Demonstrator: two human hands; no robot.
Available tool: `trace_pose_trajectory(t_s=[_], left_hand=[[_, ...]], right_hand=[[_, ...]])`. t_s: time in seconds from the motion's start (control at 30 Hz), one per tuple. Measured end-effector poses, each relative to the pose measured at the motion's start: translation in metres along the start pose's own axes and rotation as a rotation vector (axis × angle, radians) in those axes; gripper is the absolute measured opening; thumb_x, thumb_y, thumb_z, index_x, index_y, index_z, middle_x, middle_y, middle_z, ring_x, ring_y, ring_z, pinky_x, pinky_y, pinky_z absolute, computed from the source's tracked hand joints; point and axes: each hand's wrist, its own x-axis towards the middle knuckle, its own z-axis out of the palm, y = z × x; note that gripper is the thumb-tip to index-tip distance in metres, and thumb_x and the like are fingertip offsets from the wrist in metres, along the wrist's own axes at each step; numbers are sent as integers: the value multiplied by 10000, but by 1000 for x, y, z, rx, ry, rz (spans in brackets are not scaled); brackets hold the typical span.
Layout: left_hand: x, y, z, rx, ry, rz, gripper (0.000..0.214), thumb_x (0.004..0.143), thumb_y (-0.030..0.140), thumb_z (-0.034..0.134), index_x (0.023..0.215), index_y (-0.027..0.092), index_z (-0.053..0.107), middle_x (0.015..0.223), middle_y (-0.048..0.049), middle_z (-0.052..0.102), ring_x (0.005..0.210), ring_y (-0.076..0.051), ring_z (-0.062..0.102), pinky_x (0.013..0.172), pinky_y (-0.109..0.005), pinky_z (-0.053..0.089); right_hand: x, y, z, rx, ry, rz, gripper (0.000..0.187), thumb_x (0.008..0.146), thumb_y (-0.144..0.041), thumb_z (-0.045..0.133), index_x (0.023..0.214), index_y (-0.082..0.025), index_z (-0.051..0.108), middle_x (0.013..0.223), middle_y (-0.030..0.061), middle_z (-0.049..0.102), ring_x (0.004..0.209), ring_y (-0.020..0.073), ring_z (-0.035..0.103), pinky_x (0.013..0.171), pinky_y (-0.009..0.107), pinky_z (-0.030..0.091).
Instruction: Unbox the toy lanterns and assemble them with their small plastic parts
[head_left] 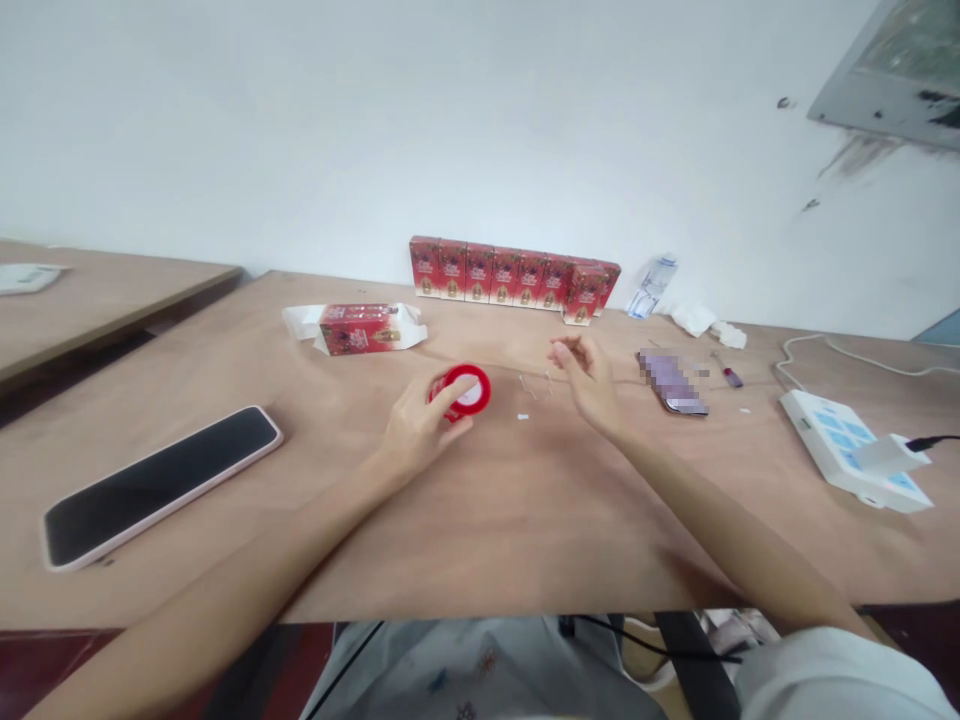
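Note:
My left hand (420, 420) is closed around a red round container (486, 392) with a pale disc in its top, the thumb lying over the top. To its right, my right hand (589, 385) is raised just over the table with fingers curled and thumb near the fingertips. Whether anything is pinched there is too small to tell. Thin white sticks (529, 387) lie between the two hands. A tiny white scrap (523, 417) is in front of them.
Red printed boxes (504, 275) stand in a row against the wall. An opened red box (360, 328) lies at left. Around me are a dark-screened phone (161, 485), a purplish phone (670, 380), a clear bottle (652, 287), crumpled tissue (694, 318) and a white power strip (832, 440).

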Motion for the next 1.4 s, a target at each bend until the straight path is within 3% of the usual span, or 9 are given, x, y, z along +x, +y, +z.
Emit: trace_pose_trajectory(t_s=[0.1,0.2,0.27,0.5,0.6,0.8,1.07,1.27,1.4], left_hand=[[-1,1,0,8,-11,7,394,779,163,610,1156,213,508,1149,-127,574,1007,-225,601,803,-336,533],[-1,1,-1,7,-20,4,394,781,159,602,1159,228,516,1146,-116,570,994,-221,605,797,-338,537],[0,2,-2,6,-22,4,395,784,152,593,1163,231,518,1141,-111,568,985,-216,607,799,-335,538],[-1,2,-4,-2,-51,-14,370,792,163,595,1149,222,521,1127,-102,561,979,-207,608,815,-320,537],[-2,0,-3,7,-47,-8,378,791,166,601,1155,230,523,1137,-97,559,990,-206,607,837,-319,529],[1,-2,-4,27,-57,4,371,792,176,598,1152,232,532,1105,-94,571,964,-212,615,804,-321,540],[-3,-3,-2,19,-60,2,373,802,180,585,1165,233,519,1112,-97,562,956,-204,622,797,-316,546],[-2,-3,-2,19,-41,19,417,792,172,589,1194,250,508,1126,-98,571,974,-216,621,801,-326,548],[-2,-2,-3,17,-53,28,400,790,172,594,1178,233,517,1111,-110,576,947,-218,628,767,-318,548]], right_hand=[[-19,32,-10,-219,-87,12,247,869,-406,507,954,-193,595,892,49,626,812,163,579,759,324,452],[-35,47,-9,-406,-321,-126,272,857,-391,546,1053,-215,612,992,67,622,942,195,554,839,353,429],[-39,48,-5,-518,-395,-231,273,864,-382,543,1065,-216,624,995,71,623,962,202,535,842,348,411],[-36,42,12,-900,-394,-577,246,917,-257,470,807,-167,671,784,59,645,795,179,512,700,305,328],[-36,39,12,-970,-389,-637,256,918,-238,462,762,-148,645,766,67,638,783,179,512,701,306,326],[-39,36,8,-802,-395,-457,181,905,-251,466,806,-157,585,798,64,633,779,178,545,725,295,378],[-41,45,3,-455,-173,-120,169,921,-289,403,902,-184,534,793,50,659,734,159,633,670,258,454],[-23,50,-32,-693,104,-82,254,917,-344,406,905,-182,602,848,91,664,778,206,615,707,321,455],[-20,67,-43,-887,46,-111,307,920,-264,362,830,-167,638,901,119,650,873,232,572,777,371,439]])
